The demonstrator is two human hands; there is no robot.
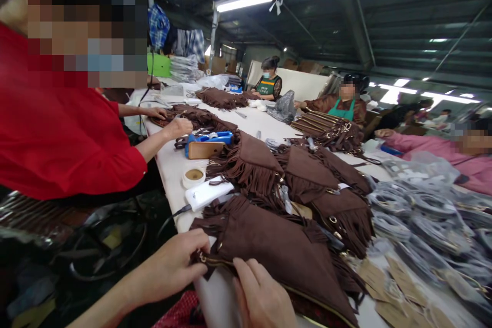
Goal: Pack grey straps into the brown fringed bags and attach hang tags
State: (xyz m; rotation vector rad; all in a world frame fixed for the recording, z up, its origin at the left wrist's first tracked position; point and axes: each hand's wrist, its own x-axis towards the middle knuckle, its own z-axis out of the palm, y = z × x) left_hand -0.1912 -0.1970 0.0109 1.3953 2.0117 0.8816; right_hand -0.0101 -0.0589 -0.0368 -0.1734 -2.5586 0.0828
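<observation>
Brown suede fringed bag is pinched at its zipper edge by your left hand, fingers closed on the near corner where the gold zipper starts. Your right hand lies on the same edge just beside it, fingers together on the suede; can't tell if it's really gripping or just pressing. The bag lies flat at the near edge of the long white table, right in front of you.

Progress-wise, looks like you're only starting on this one: the zipper edge is in hand and nothing else on it looks touched, and a whole heap of matching brown fringed bags sits just behind it, so plenty seems left.

Around you: a white power bank with a cable near the bag's far corner, a small round pot of tan paste, tan paper tags and bagged straps to the right. The person in the red top works close on your left, so elbow room is tight.
</observation>
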